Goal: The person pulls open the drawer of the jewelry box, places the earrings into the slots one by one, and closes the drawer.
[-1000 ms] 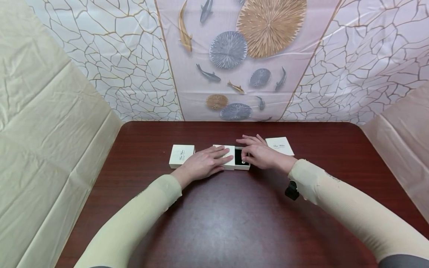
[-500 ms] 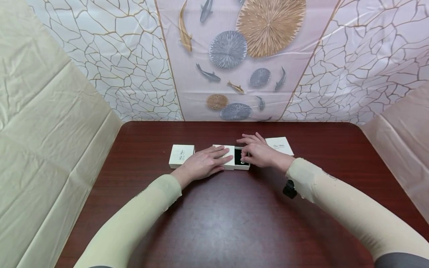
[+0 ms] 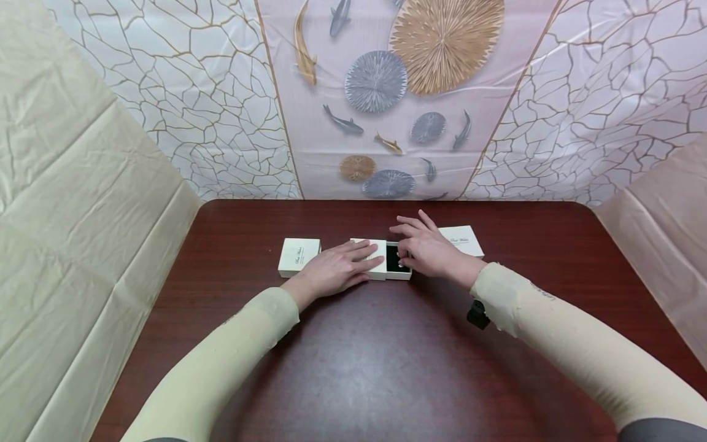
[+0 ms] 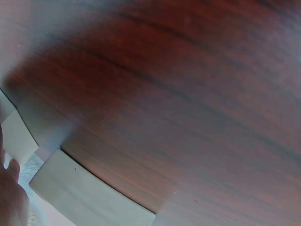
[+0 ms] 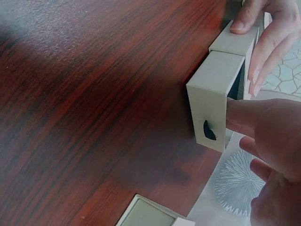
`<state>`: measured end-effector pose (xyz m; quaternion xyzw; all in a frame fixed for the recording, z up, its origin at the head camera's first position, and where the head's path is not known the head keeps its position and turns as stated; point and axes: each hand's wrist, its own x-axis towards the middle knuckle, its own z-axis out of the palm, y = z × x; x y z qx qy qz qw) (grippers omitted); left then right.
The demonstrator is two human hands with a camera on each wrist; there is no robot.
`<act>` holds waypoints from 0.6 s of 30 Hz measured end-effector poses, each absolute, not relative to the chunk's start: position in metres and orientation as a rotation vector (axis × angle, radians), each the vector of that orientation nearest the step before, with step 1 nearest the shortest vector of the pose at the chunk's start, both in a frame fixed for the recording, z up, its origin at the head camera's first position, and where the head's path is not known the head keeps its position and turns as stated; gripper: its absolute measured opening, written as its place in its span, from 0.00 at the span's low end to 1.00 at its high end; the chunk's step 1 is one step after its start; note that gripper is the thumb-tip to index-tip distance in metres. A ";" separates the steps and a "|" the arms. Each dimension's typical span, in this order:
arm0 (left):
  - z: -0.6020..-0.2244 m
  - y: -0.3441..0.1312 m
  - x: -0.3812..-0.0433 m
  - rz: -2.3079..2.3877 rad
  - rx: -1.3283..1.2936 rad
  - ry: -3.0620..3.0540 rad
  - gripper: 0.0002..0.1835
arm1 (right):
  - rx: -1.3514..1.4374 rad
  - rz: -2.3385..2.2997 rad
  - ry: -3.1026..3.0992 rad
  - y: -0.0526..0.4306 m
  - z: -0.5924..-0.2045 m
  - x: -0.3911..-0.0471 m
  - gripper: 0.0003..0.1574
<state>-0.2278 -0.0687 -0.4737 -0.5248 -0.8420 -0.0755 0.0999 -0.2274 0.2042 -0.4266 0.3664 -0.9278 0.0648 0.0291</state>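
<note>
A small white slide-out box (image 3: 378,250) lies on the table with its drawer (image 3: 399,275) pulled out to the right. The drawer has a black lining and a dark pull tab on its end, seen in the right wrist view. My left hand (image 3: 342,265) holds the box sleeve, fingers across its top and thumb against the near side (image 5: 229,40). Over the drawer is my right hand (image 3: 428,253), thumb and index finger reaching inside, other fingers raised. A tiny pale shiny piece (image 3: 400,265) shows by those fingertips; whether they pinch it is hidden.
Left of the hands stands another white box (image 3: 299,256) with dark print. A flat white printed piece (image 3: 463,240), perhaps a lid, lies right of my right hand. The dark red-brown table (image 3: 353,356) meets a patterned backdrop (image 3: 386,135) behind.
My right hand's raised fingers have lifted and spread slightly, and its fingertips shift a little within the drawer. The left hand and both boxes stay in place.
</note>
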 end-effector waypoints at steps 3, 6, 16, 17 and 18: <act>-0.473 -0.069 -0.228 -0.225 -1.548 -2.491 0.27 | 1.139 0.201 -2.851 0.204 -0.426 -0.227 0.12; -0.474 -0.069 -0.228 -0.228 -1.547 -2.495 0.27 | 1.143 0.196 -2.851 0.203 -0.427 -0.227 0.12; -0.475 -0.068 -0.228 -0.219 -1.548 -2.485 0.27 | 1.110 0.261 -2.851 0.206 -0.419 -0.226 0.11; -0.475 -0.068 -0.228 -0.222 -1.549 -2.483 0.27 | 1.106 0.265 -2.851 0.208 -0.418 -0.227 0.10; -0.475 -0.068 -0.228 -0.223 -1.549 -2.481 0.27 | 1.103 0.268 -2.853 0.210 -0.417 -0.226 0.10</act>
